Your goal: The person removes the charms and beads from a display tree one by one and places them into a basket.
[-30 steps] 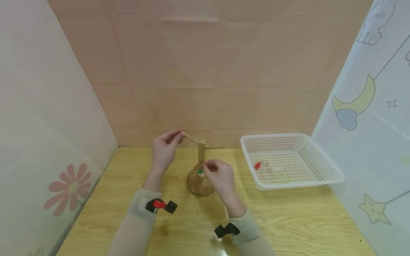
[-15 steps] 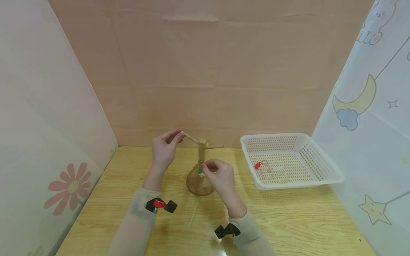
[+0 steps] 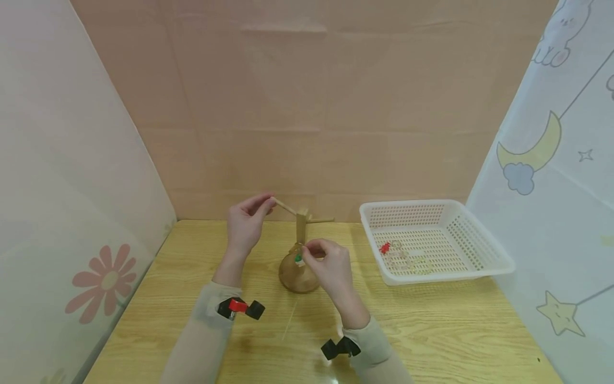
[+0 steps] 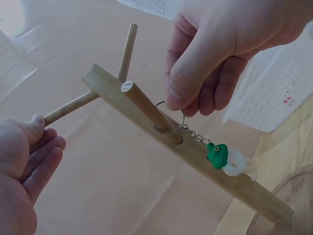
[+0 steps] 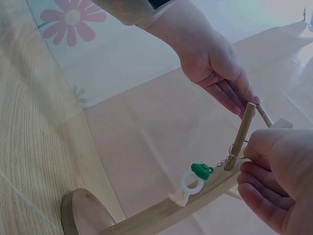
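Observation:
A wooden stand with a round base and several pegs stands upright on the table. My left hand pinches the outer end of its upper left peg between thumb and fingers. With thumb and fingertips, my right hand pinches the metal ring of a keychain. That ring encircles the front peg, near where the peg enters the post. From the ring's short chain hangs a charm with a green frog-like head and a white ring-shaped body, lying along the post in the right wrist view.
To the right sits a white perforated basket holding a red charm and pale yellowish pieces. A thin pale strand lies on the table before the base. Cloth walls rise behind and at both sides.

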The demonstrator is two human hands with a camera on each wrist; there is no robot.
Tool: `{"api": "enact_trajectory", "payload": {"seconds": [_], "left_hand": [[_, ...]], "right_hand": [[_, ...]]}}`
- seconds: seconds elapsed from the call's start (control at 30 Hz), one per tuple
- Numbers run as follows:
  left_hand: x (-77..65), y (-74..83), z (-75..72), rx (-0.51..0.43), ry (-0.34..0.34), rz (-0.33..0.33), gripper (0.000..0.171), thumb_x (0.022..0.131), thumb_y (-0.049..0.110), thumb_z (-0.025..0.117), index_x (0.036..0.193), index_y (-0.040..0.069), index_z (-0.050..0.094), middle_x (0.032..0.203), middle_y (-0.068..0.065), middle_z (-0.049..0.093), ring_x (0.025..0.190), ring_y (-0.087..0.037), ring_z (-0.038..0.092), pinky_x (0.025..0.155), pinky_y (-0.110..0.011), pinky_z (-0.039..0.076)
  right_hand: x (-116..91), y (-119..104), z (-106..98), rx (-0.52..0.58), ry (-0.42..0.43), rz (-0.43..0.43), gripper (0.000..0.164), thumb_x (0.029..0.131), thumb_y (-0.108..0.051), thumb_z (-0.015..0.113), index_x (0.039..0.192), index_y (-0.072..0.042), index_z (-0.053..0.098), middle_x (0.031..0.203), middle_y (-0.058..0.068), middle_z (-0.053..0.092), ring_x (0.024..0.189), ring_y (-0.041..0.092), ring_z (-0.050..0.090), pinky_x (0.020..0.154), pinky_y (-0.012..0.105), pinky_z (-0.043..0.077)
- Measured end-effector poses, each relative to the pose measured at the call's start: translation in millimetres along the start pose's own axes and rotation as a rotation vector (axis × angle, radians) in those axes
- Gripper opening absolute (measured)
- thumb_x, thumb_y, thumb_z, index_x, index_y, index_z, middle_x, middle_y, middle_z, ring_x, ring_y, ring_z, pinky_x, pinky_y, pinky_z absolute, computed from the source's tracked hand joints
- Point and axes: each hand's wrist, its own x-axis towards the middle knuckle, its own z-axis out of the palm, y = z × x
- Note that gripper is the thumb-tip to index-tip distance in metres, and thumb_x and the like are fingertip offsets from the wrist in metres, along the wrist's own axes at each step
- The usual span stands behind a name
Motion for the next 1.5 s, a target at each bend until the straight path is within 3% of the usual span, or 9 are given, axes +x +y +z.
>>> {"api": "enact_trajectory", "payload": {"seconds": [0.4, 0.7, 1.5], "left_hand": [[0.6, -0.3, -0.8, 0.031, 0.005, -0.008, 0.019, 0.099, 0.009, 0.08, 0.112, -0.005, 0.081, 0.103, -0.019, 0.08, 0.084, -0.01, 0.077, 0.083, -0.037, 0.067], [1.5, -1.7, -0.3, 0.013, 0.008, -0.001, 0.018, 0.098, 0.008, 0.08, 0.111, -0.005, 0.081, 0.102, -0.019, 0.08, 0.083, -0.009, 0.077, 0.081, -0.028, 0.066], [0.1, -0.9, -2.7, 0.036, -0.004, 0.007, 0.02, 0.099, 0.013, 0.08, 0.112, -0.002, 0.081, 0.103, -0.018, 0.08, 0.084, -0.012, 0.076, 0.083, -0.03, 0.067]], "right_hand": [[-1.5, -6.3, -3.0, 0.001, 0.005, -0.033, 0.001, 0.091, -0.004, 0.081, 0.091, -0.004, 0.079, 0.086, 0.003, 0.079, 0.073, 0.013, 0.075, 0.065, 0.021, 0.064], [-1.8, -13.5, -4.8, 0.013, 0.012, -0.07, 0.008, 0.088, 0.001, 0.082, 0.089, -0.006, 0.079, 0.085, 0.003, 0.079, 0.073, 0.014, 0.075, 0.065, 0.026, 0.066], [-2.3, -23.2, -7.0, 0.04, 0.012, -0.132, 0.009, 0.087, 0.002, 0.084, 0.088, -0.005, 0.079, 0.085, 0.002, 0.079, 0.073, 0.013, 0.075, 0.064, 0.027, 0.066]]}}
